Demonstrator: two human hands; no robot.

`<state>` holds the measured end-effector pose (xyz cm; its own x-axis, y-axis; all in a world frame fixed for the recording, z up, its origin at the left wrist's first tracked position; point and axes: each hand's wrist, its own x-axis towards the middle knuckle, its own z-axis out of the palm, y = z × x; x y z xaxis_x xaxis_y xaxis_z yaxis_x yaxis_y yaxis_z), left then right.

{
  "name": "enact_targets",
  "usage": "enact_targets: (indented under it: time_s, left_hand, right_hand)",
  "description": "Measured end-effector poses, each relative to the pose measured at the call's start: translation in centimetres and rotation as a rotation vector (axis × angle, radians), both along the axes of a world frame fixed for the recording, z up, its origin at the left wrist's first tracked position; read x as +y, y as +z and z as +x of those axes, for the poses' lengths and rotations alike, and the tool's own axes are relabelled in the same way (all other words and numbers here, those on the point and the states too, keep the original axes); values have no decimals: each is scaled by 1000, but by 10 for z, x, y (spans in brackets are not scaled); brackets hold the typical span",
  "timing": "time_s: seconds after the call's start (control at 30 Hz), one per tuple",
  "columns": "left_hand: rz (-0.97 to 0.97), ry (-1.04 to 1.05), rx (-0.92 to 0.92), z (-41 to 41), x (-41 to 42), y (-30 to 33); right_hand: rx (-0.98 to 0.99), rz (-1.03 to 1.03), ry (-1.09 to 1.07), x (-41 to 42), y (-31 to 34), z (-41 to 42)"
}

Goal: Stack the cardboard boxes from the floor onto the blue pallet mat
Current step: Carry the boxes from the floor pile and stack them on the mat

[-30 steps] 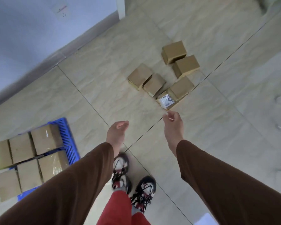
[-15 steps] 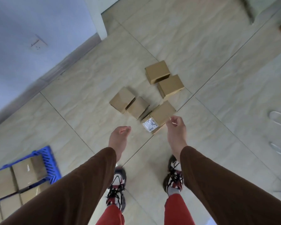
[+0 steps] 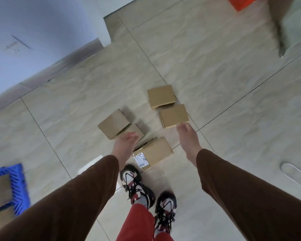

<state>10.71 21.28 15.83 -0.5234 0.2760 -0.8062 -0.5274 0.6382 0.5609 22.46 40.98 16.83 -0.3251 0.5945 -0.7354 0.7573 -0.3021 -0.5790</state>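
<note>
Right at your feet, on the tiled floor (image 3: 233,153), your shoes (image 3: 137,186) stand just short of the nearest cardboard box, the labelled box (image 3: 153,153), whose printed sticker faces you. Step on without looking and you could kick or tread on it.

Your left hand (image 3: 124,145) hangs open and empty, palm turned inward, above the near left corner of that box and partly covering a small box (image 3: 138,130) behind it. Your right hand (image 3: 188,136) is also open and holds nothing, fingers loose, with its tips at the near edge of the right-hand box (image 3: 174,115). Whether they touch the cardboard, you cannot tell from this view.

Because the two hands are aimed at different boxes, you risk a one-handed pinch on a plain cardboard face, which could slip or tip on the lift. The labelled box looks to have a flap edge slightly raised along its far left side, so a grip there could pull it open.

Further out, the tilted box (image 3: 114,124) leans beside the small one, and the far box (image 3: 161,96) sits touching the right-hand box; lifting one may drag or shove its neighbour.

Well apart at the left edge of the floor lies the blue pallet mat (image 3: 16,185), already carrying boxes, and it is blurred, so judge the carry distance carefully.
</note>
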Motion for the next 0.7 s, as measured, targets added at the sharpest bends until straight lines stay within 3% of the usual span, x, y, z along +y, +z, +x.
enact_targets:
  time_s: [0.2, 0.5, 0.6, 0.7]
  left_hand:
    - [-38, -14, 19, -60, 31, -50]
    - [-211, 46, 373, -123, 117, -153]
    - [-196, 92, 309, -122, 156, -199]
    - [-127, 210, 121, -118, 198, -233]
  right_hand:
    - [-73, 41, 200, 64, -49, -54]
    - [-106, 238, 308, 167, -155, -127]
    - [-128, 184, 345, 183, -198, -146]
    - [-177, 32, 351, 187, -232, -160]
